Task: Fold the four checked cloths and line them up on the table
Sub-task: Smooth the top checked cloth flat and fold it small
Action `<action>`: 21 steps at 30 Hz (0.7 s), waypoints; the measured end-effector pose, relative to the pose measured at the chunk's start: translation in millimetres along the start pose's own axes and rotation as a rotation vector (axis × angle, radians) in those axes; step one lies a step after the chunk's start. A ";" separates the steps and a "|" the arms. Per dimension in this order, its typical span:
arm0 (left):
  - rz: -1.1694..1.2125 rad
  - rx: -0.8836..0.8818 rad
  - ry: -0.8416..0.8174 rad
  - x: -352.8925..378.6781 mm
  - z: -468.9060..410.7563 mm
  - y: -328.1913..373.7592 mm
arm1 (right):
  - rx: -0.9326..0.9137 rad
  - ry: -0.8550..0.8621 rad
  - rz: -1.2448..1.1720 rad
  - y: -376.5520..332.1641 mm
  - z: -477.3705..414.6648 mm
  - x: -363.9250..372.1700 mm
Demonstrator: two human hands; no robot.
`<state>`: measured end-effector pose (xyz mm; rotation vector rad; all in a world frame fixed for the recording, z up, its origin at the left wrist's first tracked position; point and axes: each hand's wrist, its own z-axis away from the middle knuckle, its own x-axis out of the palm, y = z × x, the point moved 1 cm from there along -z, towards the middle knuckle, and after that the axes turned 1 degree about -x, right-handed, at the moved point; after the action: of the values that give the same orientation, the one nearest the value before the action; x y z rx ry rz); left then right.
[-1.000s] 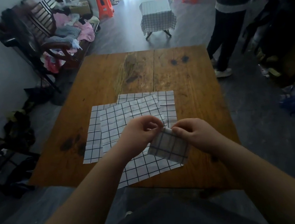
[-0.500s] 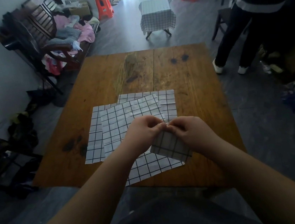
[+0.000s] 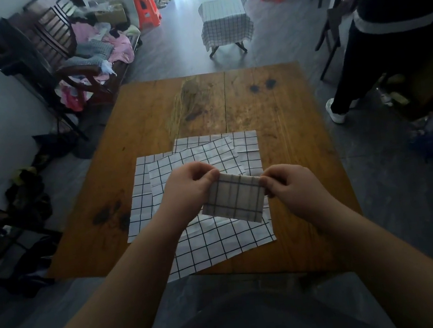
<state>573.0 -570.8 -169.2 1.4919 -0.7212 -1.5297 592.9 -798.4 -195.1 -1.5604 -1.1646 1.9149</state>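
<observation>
left hand (image 3: 191, 186): i see it pinching the folded cloth (image 3: 235, 201)
right hand (image 3: 290, 186): pinching too, now farther from the left

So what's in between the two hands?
The small folded checked cloth spans that gap: the left hand pinches one top corner, the right hand the other. The head view shows it, held over the flat checked cloths on the wooden table.

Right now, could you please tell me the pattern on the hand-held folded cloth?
The folded cloth is white with dark grid lines; head view.
</observation>
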 end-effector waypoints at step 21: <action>-0.257 0.205 -0.505 -126.6 -12.3 -78.7 | 0.104 0.031 0.100 -125.2 -18.6 125.0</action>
<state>560.5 -422.0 -177.6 1.3930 -1.0311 -2.1222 550.5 -627.5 -170.0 -1.6146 -0.9750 1.9734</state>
